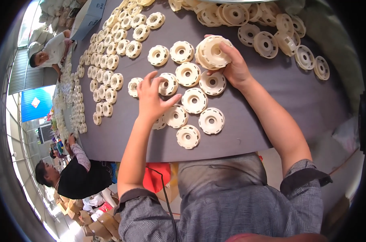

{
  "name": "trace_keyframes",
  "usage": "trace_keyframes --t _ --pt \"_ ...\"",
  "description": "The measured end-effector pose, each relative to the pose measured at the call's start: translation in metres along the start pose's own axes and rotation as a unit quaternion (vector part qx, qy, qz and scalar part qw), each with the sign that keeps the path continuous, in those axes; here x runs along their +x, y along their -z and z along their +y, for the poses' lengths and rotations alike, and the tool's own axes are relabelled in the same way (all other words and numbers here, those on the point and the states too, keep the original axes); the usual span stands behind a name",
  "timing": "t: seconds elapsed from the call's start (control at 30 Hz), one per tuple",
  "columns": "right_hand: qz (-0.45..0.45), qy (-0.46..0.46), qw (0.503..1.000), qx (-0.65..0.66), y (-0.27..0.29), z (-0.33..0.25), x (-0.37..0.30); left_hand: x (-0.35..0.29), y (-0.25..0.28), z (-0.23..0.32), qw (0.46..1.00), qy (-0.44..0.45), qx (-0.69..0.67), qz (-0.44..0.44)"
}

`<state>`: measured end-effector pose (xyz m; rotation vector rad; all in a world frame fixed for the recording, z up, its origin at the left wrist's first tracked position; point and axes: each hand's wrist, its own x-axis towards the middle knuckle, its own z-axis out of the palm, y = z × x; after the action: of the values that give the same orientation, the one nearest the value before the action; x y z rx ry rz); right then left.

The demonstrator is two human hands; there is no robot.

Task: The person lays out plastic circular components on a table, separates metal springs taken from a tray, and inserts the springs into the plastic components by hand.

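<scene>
My right hand (pixel 236 66) is closed around a small stack of cream plastic discs (pixel 210 54), each with a centre hole and a slotted rim. My left hand (pixel 152 97) has its fingers spread, with the fingertips and thumb around one loose disc (pixel 173 85); I cannot tell whether they touch it. Between and below my hands several more discs lie flat, among them one disc (pixel 194 101) in the middle and another disc (pixel 188 137) nearest me. One disc (pixel 212 83) lies just under the held stack.
Rows of cream ring parts (pixel 106 60) cover the left of the dark table (pixel 247 129). Loose discs (pixel 266 44) are heaped at the far right. Along the left side are a person in white (pixel 53 50) and a person in a black vest (pixel 84 177), with cardboard boxes (pixel 102 226) behind.
</scene>
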<state>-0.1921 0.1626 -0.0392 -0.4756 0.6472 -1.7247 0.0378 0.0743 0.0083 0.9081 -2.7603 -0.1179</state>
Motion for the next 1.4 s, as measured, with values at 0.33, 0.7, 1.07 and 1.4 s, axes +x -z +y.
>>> trace_keyframes --t 0.33,0.7,1.07,1.4 --pt "-0.041 -0.005 0.999 0.020 -0.007 -0.005 -0.001 0.075 -0.010 0.069 0.906 -0.093 -0.413 -0.013" --pt "0.163 0.174 0.946 -0.220 0.019 -0.010 0.013 -0.007 0.006 -0.019 0.811 0.178 -0.537 0.150" --pt "0.204 0.272 0.790 -0.510 0.035 -0.003 0.015 -0.130 -0.009 -0.071 0.848 0.277 -0.349 0.286" --pt "0.164 0.203 0.720 -0.643 0.025 -0.002 0.001 -0.109 0.041 -0.098 0.716 0.483 -0.505 0.003"
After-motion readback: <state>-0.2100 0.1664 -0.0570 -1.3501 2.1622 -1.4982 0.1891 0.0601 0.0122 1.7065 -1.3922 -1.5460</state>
